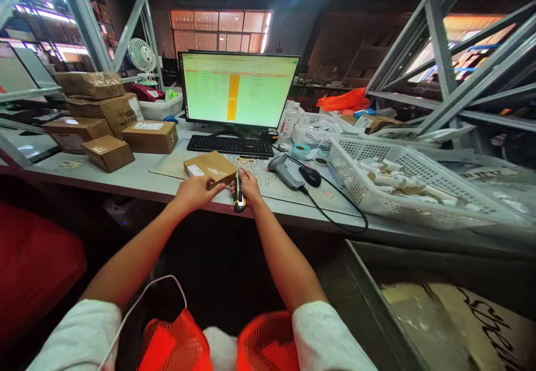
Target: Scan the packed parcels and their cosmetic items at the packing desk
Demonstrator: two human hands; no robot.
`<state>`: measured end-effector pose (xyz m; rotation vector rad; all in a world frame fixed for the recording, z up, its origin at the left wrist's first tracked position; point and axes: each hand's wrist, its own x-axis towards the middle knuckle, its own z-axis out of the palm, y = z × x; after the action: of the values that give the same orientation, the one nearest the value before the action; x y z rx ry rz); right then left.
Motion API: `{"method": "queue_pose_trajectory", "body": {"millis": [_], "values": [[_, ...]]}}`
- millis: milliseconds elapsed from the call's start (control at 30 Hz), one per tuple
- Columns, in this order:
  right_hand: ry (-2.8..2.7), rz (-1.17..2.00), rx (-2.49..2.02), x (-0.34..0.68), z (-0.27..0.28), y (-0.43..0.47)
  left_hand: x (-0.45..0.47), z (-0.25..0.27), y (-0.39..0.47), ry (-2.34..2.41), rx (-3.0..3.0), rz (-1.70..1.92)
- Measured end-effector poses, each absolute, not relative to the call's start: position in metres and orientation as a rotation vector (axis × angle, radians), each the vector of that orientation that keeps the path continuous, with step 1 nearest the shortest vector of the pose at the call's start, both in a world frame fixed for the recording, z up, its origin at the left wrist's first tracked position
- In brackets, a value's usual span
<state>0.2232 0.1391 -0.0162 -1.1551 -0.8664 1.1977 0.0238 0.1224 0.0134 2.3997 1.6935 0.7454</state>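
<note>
A small brown cardboard box (pixel 214 165) with a white label lies near the desk's front edge. My left hand (pixel 196 193) grips its near left side, thumb along the front face. In my right hand (pixel 250 186) is a yellow and black utility knife (pixel 239 195), held upright against the box's right end. Whether its blade is out is hidden. Just right of that hand rests a grey barcode scanner (pixel 286 171), with a black mouse (pixel 310 176) beside it. Behind the box sit a black keyboard (pixel 230 145) and a lit monitor (pixel 238 89).
Several taped cartons (pixel 109 111) are stacked at the left. A white perforated basket (pixel 360 187) of small packets stands at the right, before grey metal framing (pixel 439 47). The scanner's cable (pixel 335 220) loops over the front edge. Below right is an open bin (pixel 368 282).
</note>
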Motion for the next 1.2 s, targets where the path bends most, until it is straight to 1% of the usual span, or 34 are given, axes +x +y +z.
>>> {"method": "queue_pose_trajectory", "body": {"millis": [33,100,167,233,367,467,800,1033,1133,1200], "values": [[-0.889,1.211,-1.169,0.223,-0.014,0.138,0.015,0.019,0.137,1.632,2.408,0.822],[-0.91,1.238,-1.197,0.223,-0.011,0.137,-0.003,0.023,0.172,1.662,2.371,1.013],[-0.914,1.27,-1.209,0.224,-0.008,0.136,-0.014,0.017,0.199,1.707,2.279,1.005],[-0.918,1.306,-1.197,0.226,-0.008,0.136,-0.015,0.004,0.209,1.715,2.223,0.943],[-0.923,1.331,-1.167,0.231,-0.01,0.139,-0.003,-0.027,0.186,1.873,2.139,1.043],[-0.941,1.331,-1.184,0.233,-0.011,0.14,0.003,-0.037,0.166,1.956,2.129,1.141],[-1.039,1.465,-1.212,0.243,-0.002,0.134,0.01,-0.035,0.16,2.043,2.155,1.14],[-1.177,1.608,-1.18,0.243,0.002,0.11,0.01,-0.038,0.16,2.046,2.155,1.157],[-1.232,1.654,-1.239,0.241,0.006,0.096,0.01,-0.04,0.163,2.005,2.151,1.202],[-1.278,1.647,-1.328,0.246,0.016,0.09,0.009,-0.043,0.164,1.966,2.16,1.295]]}}
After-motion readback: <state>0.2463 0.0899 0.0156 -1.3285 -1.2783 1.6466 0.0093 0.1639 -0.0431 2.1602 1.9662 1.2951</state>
